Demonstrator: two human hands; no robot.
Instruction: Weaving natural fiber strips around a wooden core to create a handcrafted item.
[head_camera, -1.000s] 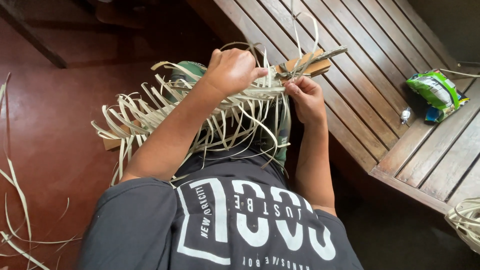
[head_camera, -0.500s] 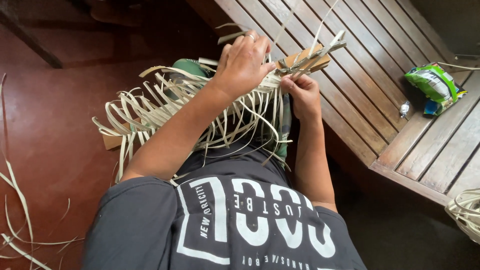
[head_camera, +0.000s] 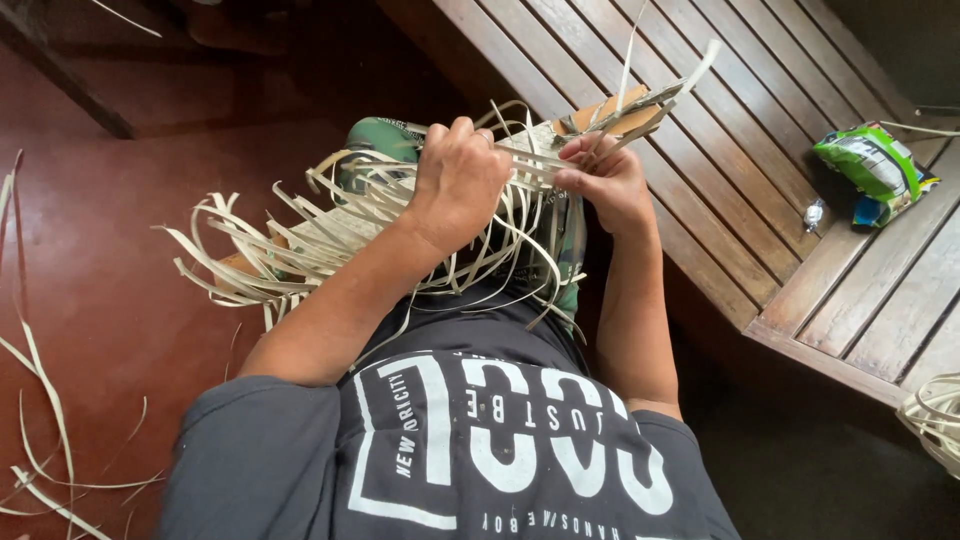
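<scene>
Both hands' fingers closed on pale woven strips: left hand, right hand, beside a slatted wooden bench.

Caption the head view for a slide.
Left hand and right hand grip pale strips of a half-woven piece over the lap, beside a slatted wooden bench.

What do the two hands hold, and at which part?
Both hold the woven strip band. The left hand grips its woven part near the working end; the right hand pinches loose strips at that end, beside the wooden board.
</scene>
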